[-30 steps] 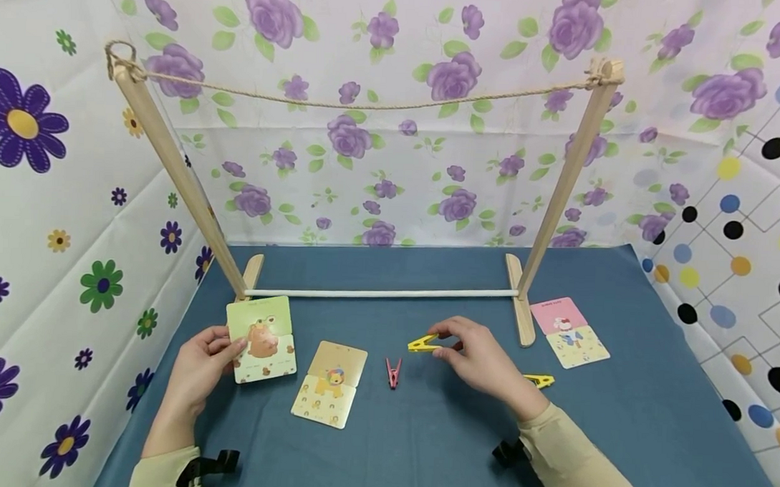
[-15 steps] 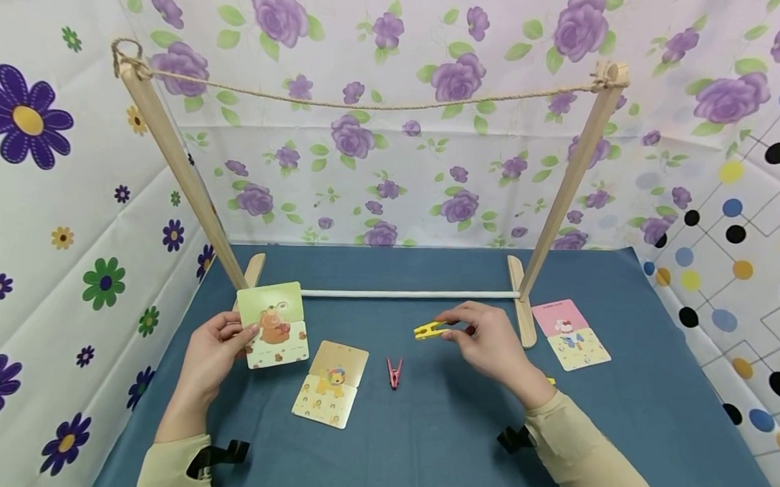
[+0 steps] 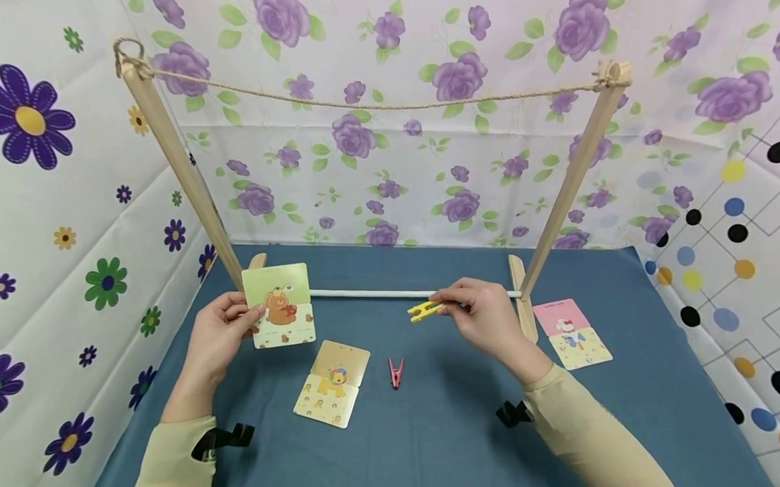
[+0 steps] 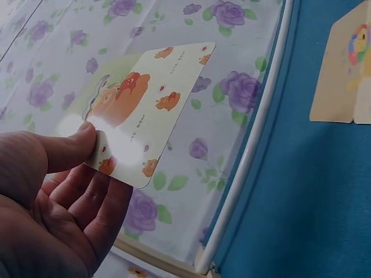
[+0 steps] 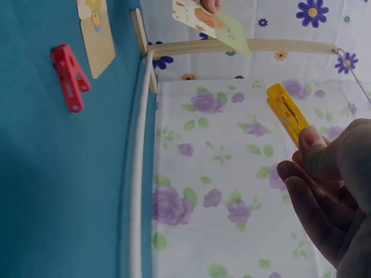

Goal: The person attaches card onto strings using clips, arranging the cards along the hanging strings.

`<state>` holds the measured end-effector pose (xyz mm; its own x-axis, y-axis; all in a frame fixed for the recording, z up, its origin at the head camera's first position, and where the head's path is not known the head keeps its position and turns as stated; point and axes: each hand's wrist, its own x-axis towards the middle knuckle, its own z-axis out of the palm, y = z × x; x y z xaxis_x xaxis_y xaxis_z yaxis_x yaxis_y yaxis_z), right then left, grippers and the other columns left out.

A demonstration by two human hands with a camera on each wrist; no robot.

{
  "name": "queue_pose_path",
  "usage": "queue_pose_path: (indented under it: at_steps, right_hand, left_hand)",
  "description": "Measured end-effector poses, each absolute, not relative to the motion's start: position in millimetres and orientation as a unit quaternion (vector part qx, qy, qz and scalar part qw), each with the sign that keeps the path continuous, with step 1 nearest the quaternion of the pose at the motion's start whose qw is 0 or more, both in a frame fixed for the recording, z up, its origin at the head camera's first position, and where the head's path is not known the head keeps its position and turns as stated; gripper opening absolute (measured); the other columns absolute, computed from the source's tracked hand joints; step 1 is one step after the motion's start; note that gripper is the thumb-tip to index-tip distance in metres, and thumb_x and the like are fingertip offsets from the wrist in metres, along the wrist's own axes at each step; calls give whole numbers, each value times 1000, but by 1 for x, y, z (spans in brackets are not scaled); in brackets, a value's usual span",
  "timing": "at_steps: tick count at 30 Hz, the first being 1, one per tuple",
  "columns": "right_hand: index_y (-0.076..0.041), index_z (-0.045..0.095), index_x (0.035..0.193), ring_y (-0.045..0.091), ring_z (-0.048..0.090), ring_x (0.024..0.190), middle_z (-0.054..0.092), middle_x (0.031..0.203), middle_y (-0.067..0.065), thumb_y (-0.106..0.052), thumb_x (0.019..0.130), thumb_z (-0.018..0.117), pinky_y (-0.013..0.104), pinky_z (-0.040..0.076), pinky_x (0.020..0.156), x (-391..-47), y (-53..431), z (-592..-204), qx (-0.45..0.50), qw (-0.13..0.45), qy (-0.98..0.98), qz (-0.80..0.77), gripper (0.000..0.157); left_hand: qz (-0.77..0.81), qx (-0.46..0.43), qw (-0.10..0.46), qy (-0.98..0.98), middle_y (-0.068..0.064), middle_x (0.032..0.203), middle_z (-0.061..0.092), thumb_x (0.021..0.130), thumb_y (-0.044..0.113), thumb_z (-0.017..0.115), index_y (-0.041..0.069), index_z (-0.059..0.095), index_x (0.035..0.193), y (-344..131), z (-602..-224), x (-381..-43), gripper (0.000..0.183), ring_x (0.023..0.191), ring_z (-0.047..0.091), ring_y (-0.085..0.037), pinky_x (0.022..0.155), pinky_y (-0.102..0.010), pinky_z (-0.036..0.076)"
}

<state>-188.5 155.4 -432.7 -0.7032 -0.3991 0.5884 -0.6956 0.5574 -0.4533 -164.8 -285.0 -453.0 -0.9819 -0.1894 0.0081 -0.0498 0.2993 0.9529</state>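
Observation:
My left hand (image 3: pixel 222 338) pinches the left edge of a green and cream bear card (image 3: pixel 279 308), thumb on its front and fingers behind, raised before the left post's foot. In the left wrist view the same card (image 4: pixel 165 104) catches a bright glare near the thumb. Thumb and fingers of my right hand (image 3: pixel 487 318) pinch a yellow clothespin (image 3: pixel 424 310) by its handle end, its tip pointing left. The right wrist view shows that clothespin (image 5: pixel 287 113) standing out beyond the thumb. Below, between the hands, a pink-red clothespin (image 3: pixel 395 373) lies beside a tan lion card (image 3: pixel 333 383).
A wooden frame has a left post (image 3: pixel 180 164), a right post (image 3: pixel 576 178) and a slack rope (image 3: pixel 369 105) strung between their tops. Its white rod (image 3: pixel 375 294) crosses low behind my hands. A pink and yellow card (image 3: pixel 572 334) lies right on the blue cloth (image 3: pixel 435 438).
My left hand has raised the bear card and moved it slightly right. My right hand has lifted the yellow clothespin away from me. The other yellow clothespin is now hidden behind my right arm.

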Motion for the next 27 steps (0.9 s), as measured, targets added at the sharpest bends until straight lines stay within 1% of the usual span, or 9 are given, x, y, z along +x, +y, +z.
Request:
queue_pose_path:
  at_steps: [3, 7, 13, 16, 21, 25, 27]
  right_hand:
    - [-12, 86, 103, 7, 69, 74, 75, 92, -3, 2, 90, 84, 26, 52, 58, -193, 151, -423, 329, 217, -854, 340, 20]
    - [-13, 86, 101, 7, 69, 74, 75, 92, -3, 2, 91, 84, 27, 50, 57, -197, 147, -411, 334, 215, -856, 332, 18]
    - [-11, 86, 102, 9, 67, 71, 76, 91, -1, 4, 91, 82, 29, 48, 57, -202, 142, -392, 338, 228, -854, 325, 19]
    - [-11, 86, 102, 10, 68, 71, 77, 90, 0, 5, 92, 81, 29, 50, 57, -205, 139, -381, 343, 239, -850, 320, 19]
    - [-9, 87, 100, 13, 68, 68, 77, 88, 2, 1, 91, 84, 30, 51, 56, -212, 131, -357, 356, 255, -847, 301, 14]
    - [-7, 87, 98, 17, 70, 73, 77, 88, 4, 1, 91, 84, 31, 55, 61, -220, 122, -333, 368, 266, -840, 298, 11]
    - [-7, 87, 98, 17, 70, 74, 77, 88, 5, 1, 91, 84, 32, 56, 63, -224, 117, -322, 373, 273, -835, 299, 10]
  left_hand:
    - [-587, 65, 70, -804, 11, 94, 78, 105, 14, 73, -4, 64, 126, -284, -446, -168, 29, 81, 68, -9, 72, -25, 61]
    - [-592, 59, 76, -800, 13, 94, 78, 104, 15, 74, -5, 64, 127, -283, -437, -171, 32, 82, 70, -7, 72, -24, 61]
    - [-596, 57, 81, -797, 10, 96, 79, 104, 15, 74, -4, 64, 127, -282, -429, -172, 31, 81, 70, -7, 71, -24, 60]
    - [-595, 56, 87, -797, 8, 96, 79, 104, 14, 74, -3, 65, 124, -281, -425, -175, 29, 80, 69, -8, 70, -24, 60]
    - [-587, 53, 95, -803, 10, 97, 78, 104, 15, 74, -3, 65, 124, -277, -419, -183, 28, 83, 68, -9, 73, -23, 59]
    - [-588, 42, 97, -802, 11, 96, 77, 105, 14, 72, -4, 64, 126, -275, -412, -188, 29, 81, 66, -10, 73, -23, 59]
    - [-592, 34, 96, -799, 11, 96, 77, 106, 13, 71, -4, 64, 127, -274, -408, -191, 29, 81, 65, -10, 73, -23, 59]
